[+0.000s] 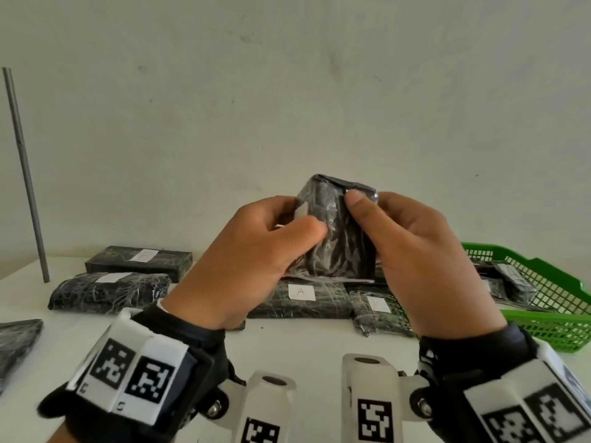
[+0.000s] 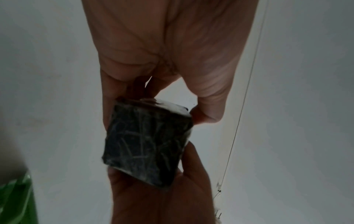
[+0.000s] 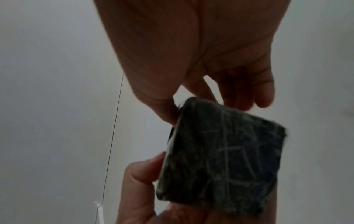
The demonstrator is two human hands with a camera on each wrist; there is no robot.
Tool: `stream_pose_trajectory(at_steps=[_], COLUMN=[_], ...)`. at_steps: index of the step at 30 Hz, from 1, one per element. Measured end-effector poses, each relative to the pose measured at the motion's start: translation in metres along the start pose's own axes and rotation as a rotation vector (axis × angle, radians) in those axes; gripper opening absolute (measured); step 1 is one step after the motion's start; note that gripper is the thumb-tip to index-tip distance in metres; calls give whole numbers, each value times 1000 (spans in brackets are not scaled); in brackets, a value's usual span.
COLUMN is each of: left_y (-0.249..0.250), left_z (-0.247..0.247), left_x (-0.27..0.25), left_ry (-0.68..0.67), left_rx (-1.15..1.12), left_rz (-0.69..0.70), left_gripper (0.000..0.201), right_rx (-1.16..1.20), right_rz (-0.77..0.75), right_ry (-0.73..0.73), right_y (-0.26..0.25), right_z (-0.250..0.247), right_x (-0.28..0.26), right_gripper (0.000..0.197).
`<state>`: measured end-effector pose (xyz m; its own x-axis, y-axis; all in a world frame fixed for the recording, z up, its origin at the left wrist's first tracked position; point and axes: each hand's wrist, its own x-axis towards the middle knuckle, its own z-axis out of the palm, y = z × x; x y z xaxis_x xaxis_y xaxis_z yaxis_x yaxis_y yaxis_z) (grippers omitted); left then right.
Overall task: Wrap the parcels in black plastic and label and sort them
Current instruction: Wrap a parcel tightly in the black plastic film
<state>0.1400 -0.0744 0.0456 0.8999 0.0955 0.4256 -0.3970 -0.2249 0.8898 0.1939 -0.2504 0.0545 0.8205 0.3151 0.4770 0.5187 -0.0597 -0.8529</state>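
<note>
A small parcel (image 1: 339,231) wrapped in crinkled black plastic is raised above the white table (image 1: 287,343), in front of the wall. My left hand (image 1: 303,225) grips its left side, thumb on the front face beside a small white label piece (image 1: 300,213). My right hand (image 1: 364,204) grips its right side, thumb near the top edge. In the left wrist view the parcel (image 2: 147,141) sits between my left hand (image 2: 157,106) above and my right hand's fingers (image 2: 162,189) below. The right wrist view shows the parcel (image 3: 220,151) under my right hand (image 3: 210,100).
Wrapped parcels lie on the table behind my hands: one labelled B (image 1: 140,262), an oblong one (image 1: 108,290), one labelled A (image 1: 300,298), a smaller one (image 1: 380,311). A green basket (image 1: 559,314) at right holds labelled parcels (image 1: 511,279). A metal rod (image 1: 25,174) stands at left; loose black plastic (image 1: 16,343) lies there.
</note>
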Motion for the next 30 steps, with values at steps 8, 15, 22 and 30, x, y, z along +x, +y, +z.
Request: stream_pose_trajectory(at_steps=[8,15,22,30], left_y=[-2,4,6,4], left_z=[2,0,-1,-1], left_x=[2,1,1,1], left_ry=[22,57,42,44], left_rx=[-38,-55,-74,-58], left_rz=[19,-11,-20,-47], left_gripper=[30,33,41,39], right_rx=[55,121,128,178], right_rz=[-92,-121,-89,-52], right_ry=[-145,-196,-163,-136], right_y=[-1,-2,-2,2], right_z=[-3,-2,-1,1], right_x=[-1,-2,-3,-1], right_gripper=[22,30,30,18])
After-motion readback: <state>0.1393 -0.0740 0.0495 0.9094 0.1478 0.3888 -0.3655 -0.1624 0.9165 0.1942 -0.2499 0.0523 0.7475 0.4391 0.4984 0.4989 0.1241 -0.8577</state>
